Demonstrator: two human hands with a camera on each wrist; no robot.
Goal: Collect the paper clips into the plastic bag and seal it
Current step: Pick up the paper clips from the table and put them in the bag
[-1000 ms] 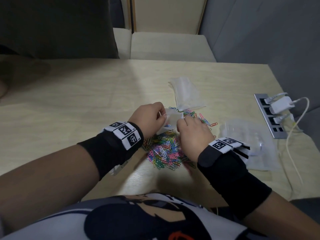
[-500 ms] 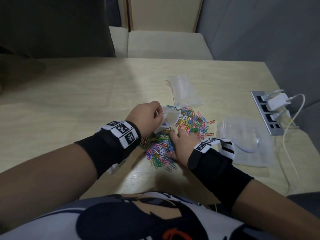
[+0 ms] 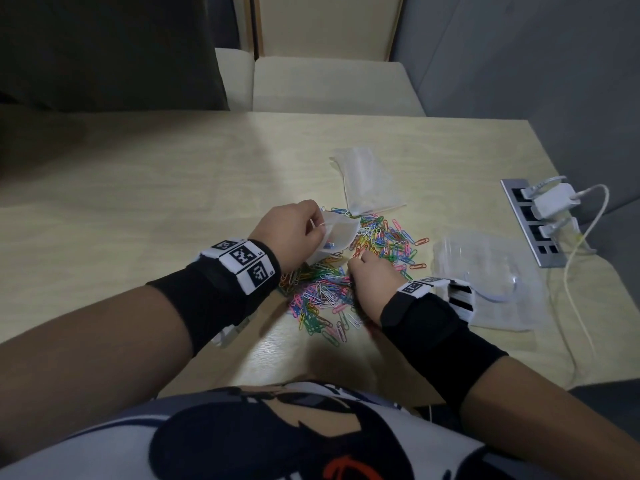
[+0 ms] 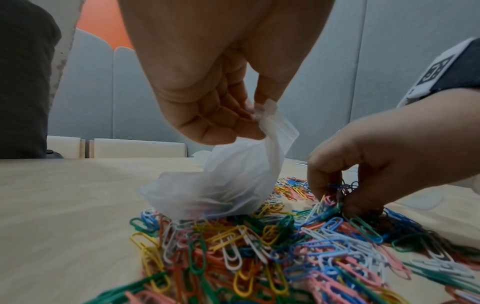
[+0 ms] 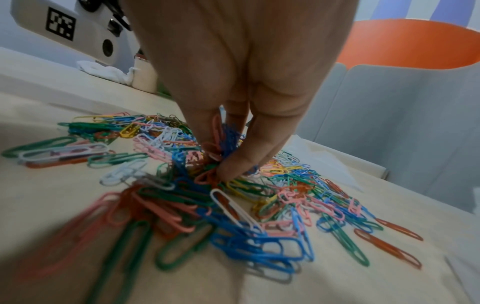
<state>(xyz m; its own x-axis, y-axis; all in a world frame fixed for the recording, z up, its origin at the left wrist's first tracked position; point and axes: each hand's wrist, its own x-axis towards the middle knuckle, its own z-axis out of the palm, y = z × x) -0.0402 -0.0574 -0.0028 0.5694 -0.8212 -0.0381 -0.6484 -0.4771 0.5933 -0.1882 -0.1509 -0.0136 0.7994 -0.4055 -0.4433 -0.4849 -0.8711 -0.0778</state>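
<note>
L hand (image 3: 292,230) pinches the top edge of the plastic bag (image 3: 334,239) w/ curled fingers and thumb, mouth up, bag hanging down so its bottom touches the paper clips (image 3: 332,289). R hand (image 3: 374,282) is down in the pile, fingertips (image 5: 228,166) closed on a small clump of clips. Bag sits just left of the R hand, its long axis roughly vertical, leaning a bit. Clips are multi-colour, spread in a loose heap at mid desk (image 3: 138,202), pointing every way. Both wrists wear black bands w/ marker tags. Beyond the pile lies a second clear bag (image 3: 367,181); right of it more clear plastic packaging (image 3: 485,271). Far right, a power strip (image 3: 530,223) w/ white chargers and cable. Pale wood desk, beige seat (image 3: 329,84) behind, grey wall panels, dim room.
</note>
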